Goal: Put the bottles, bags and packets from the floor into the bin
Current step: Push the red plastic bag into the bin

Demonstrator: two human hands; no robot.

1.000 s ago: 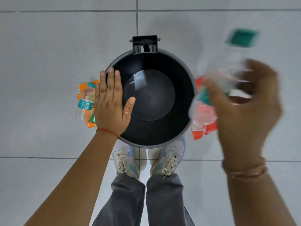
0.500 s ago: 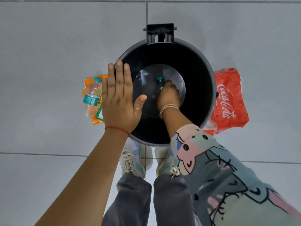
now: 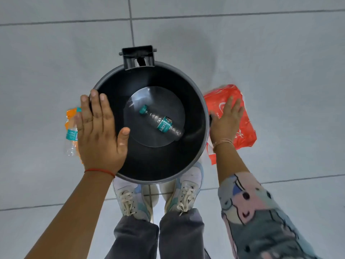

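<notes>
A round black bin [image 3: 197,101] stands on the floor in front of my feet. A clear plastic bottle [image 3: 160,121] with a teal cap and label lies on its bottom. My left hand [image 3: 99,133] rests flat on the bin's left rim, fingers spread, holding nothing. Under and left of it lie a second clear bottle [image 3: 71,135] and an orange packet [image 3: 71,112]. My right hand [image 3: 226,118] is outside the bin on the right, fingers apart, over a red plastic bag [image 3: 246,126] on the floor. I cannot tell whether it touches the bag.
Grey floor tiles with dark joints surround the bin. A black hinge bracket [image 3: 138,57] sticks out at the bin's far rim. My two pale sneakers [image 3: 186,191] stand right against the bin's near side.
My right hand left the bottle lying in the bin, came out and moved right over the red bag. My left hand stayed on the rim.
</notes>
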